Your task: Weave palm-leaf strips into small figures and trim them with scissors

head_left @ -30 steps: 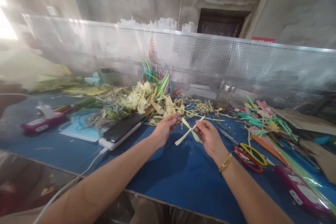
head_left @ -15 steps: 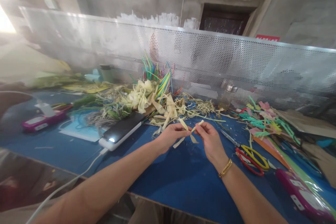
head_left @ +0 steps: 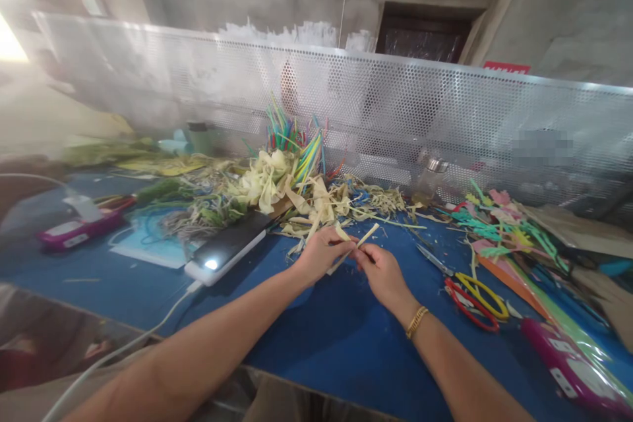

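Both my hands meet over the blue table point(head_left: 326, 336) and pinch the same pale yellow leaf strips point(head_left: 366, 235). My left hand point(head_left: 319, 252) grips the strips from the left, with one end sticking up by its fingers. My right hand point(head_left: 378, 270), with a gold bracelet point(head_left: 415, 322) at the wrist, holds them from the right. A heap of pale cut strips and folded pieces point(head_left: 291, 194) lies just beyond my hands.
A phone on a white power bank point(head_left: 225, 250) with a cable lies left of my hands. Red and yellow scissors point(head_left: 475, 297) lie to the right, beside coloured woven pieces point(head_left: 499, 224). A bunch of coloured straws point(head_left: 291, 142) and a perforated metal screen point(head_left: 445, 119) stand behind.
My hands have come together. The strips were spread in a cross between them a second ago and are now gathered tight between the fingers.
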